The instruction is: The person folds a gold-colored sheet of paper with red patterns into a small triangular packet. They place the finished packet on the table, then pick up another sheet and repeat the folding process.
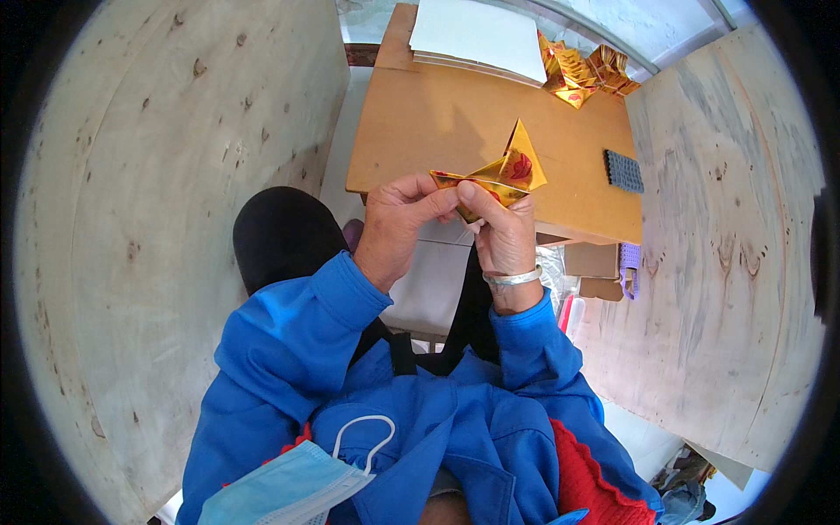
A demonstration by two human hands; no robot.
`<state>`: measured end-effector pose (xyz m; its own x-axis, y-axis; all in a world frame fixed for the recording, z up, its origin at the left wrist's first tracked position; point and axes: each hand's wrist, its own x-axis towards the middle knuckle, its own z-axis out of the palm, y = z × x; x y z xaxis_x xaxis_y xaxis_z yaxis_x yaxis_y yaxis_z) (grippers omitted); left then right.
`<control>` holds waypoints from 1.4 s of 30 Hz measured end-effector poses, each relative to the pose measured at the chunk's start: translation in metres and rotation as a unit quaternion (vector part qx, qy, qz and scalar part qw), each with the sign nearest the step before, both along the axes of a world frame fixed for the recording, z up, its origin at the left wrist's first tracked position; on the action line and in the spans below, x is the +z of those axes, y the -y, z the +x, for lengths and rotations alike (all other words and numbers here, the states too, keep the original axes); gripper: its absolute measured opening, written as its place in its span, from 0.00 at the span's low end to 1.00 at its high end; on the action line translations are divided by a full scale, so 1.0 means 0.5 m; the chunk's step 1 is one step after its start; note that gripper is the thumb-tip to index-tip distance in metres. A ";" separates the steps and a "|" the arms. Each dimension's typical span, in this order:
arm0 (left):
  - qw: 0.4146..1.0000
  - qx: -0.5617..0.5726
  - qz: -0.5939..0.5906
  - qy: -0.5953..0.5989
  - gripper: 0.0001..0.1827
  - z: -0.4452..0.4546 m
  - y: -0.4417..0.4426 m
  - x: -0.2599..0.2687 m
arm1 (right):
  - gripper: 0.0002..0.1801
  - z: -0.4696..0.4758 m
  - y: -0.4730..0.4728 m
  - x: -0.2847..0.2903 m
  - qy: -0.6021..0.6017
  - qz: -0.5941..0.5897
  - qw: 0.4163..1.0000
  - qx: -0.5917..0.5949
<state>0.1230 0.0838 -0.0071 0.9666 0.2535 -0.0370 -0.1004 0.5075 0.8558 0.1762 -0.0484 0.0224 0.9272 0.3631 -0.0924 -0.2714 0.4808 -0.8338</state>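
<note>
Between both hands is a folded piece of gold foil paper [518,164] with red printed marks, held just past the near edge of the small wooden table [420,131]. My left hand [400,216] pinches its left end between thumb and fingers. My right hand [502,226] grips the lower middle, thumb pressed on the front, and its fingers are mostly hidden behind the foil. One pointed flap of the paper stands up at the right. A silver bracelet [513,277] circles the right wrist.
White paper sheets [479,36] are stacked at the table's back, beside folded gold foil pieces [567,72] and a tied foil bundle [610,69]. A dark textured pad [623,170] lies at the right edge. Plywood panels [197,131] flank both sides. A cardboard box [592,262] sits below right.
</note>
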 end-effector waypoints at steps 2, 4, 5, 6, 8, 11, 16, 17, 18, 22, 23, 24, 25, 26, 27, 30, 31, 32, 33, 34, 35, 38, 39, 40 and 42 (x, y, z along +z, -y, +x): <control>1.000 0.012 0.028 0.002 0.05 -0.003 0.002 0.001 | 0.12 -0.007 -0.010 0.004 0.010 0.018 1.000 -0.022; 0.999 0.036 0.022 0.004 0.06 -0.003 0.006 0.004 | 0.12 -0.013 -0.011 0.006 0.014 0.034 0.999 -0.037; 0.998 0.055 0.001 0.006 0.06 -0.002 0.011 0.004 | 0.11 -0.014 -0.010 0.006 0.016 0.028 0.999 -0.040; 0.997 0.073 -0.020 0.007 0.07 -0.001 0.013 0.005 | 0.11 -0.014 -0.009 0.006 0.018 0.022 0.999 -0.044; 0.997 0.069 -0.034 0.012 0.07 -0.003 0.009 0.005 | 0.13 -0.015 -0.007 0.003 0.022 0.008 0.999 -0.040; 0.996 0.070 -0.052 0.020 0.07 -0.005 0.008 0.004 | 0.19 -0.015 -0.005 -0.003 0.027 -0.007 0.999 -0.025; 0.992 0.062 -0.099 0.040 0.06 -0.006 0.005 0.004 | 0.21 -0.016 -0.006 -0.006 0.028 0.003 0.999 -0.018; 0.991 0.064 -0.109 0.040 0.06 -0.007 0.006 0.004 | 0.22 -0.016 -0.007 -0.006 0.030 0.006 0.999 -0.021; 0.989 0.066 -0.121 0.046 0.06 -0.008 0.005 0.004 | 0.22 -0.017 -0.007 -0.005 0.032 0.010 0.999 -0.024; 0.991 0.067 -0.101 0.049 0.04 -0.008 -0.001 0.003 | 0.23 -0.019 -0.009 -0.002 0.029 0.010 0.999 -0.021; 0.991 0.066 -0.105 0.051 0.04 -0.007 -0.001 0.003 | 0.23 -0.019 -0.009 -0.002 0.028 0.011 0.999 -0.019; 0.991 0.065 -0.109 0.053 0.04 -0.006 -0.001 0.003 | 0.24 -0.019 -0.009 -0.001 0.028 0.013 0.999 -0.017; 0.989 0.066 -0.120 0.054 0.04 -0.006 0.000 0.004 | 0.24 -0.019 -0.009 0.000 0.027 0.014 0.999 -0.015; 0.988 0.066 -0.132 0.056 0.05 -0.006 0.000 0.005 | 0.24 -0.019 -0.008 0.000 0.027 0.017 0.999 -0.015; 0.986 0.067 -0.143 0.060 0.06 -0.005 0.001 0.005 | 0.24 -0.020 -0.008 0.001 0.027 0.019 0.999 -0.015; 0.986 0.065 -0.142 0.058 0.05 -0.006 -0.001 0.007 | 0.23 -0.021 -0.008 0.001 0.027 0.025 0.999 -0.013; 0.986 0.066 -0.139 0.058 0.05 -0.006 -0.002 0.007 | 0.24 -0.021 -0.008 0.001 0.027 0.032 0.999 -0.011; 0.987 0.068 -0.135 0.059 0.05 -0.006 -0.002 0.006 | 0.23 -0.021 -0.008 0.002 0.024 0.023 0.999 -0.011; 0.987 0.071 -0.132 0.060 0.05 -0.006 -0.003 0.006 | 0.23 -0.021 -0.008 0.002 0.021 0.018 1.000 -0.009; 0.987 0.067 -0.131 0.063 0.05 -0.006 -0.004 0.006 | 0.23 -0.021 -0.007 0.003 0.017 0.014 1.000 -0.008; 0.987 0.064 -0.129 0.065 0.05 -0.006 -0.005 0.005 | 0.21 -0.021 -0.006 0.004 0.009 0.021 1.000 -0.003; 0.989 0.041 -0.133 0.049 0.05 -0.005 -0.012 0.005 | 0.15 -0.021 -0.004 0.008 -0.005 0.037 0.999 -0.003; 0.989 0.031 -0.135 0.040 0.04 -0.004 -0.015 0.005 | 0.15 -0.021 -0.006 0.008 -0.004 0.039 0.999 -0.012; 0.991 0.033 -0.126 0.040 0.05 -0.005 -0.018 0.005 | 0.14 -0.021 -0.007 0.008 -0.003 0.041 0.999 -0.021; 0.993 0.036 -0.106 0.039 0.05 -0.006 -0.022 0.004 | 0.15 -0.022 -0.005 0.008 -0.006 0.036 0.999 -0.012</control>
<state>0.1198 0.0946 -0.0049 0.9482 0.3169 -0.0216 -0.2054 0.6638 0.7191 0.1653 -0.0458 0.0263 0.9347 0.3468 -0.0775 -0.2682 0.5453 -0.7942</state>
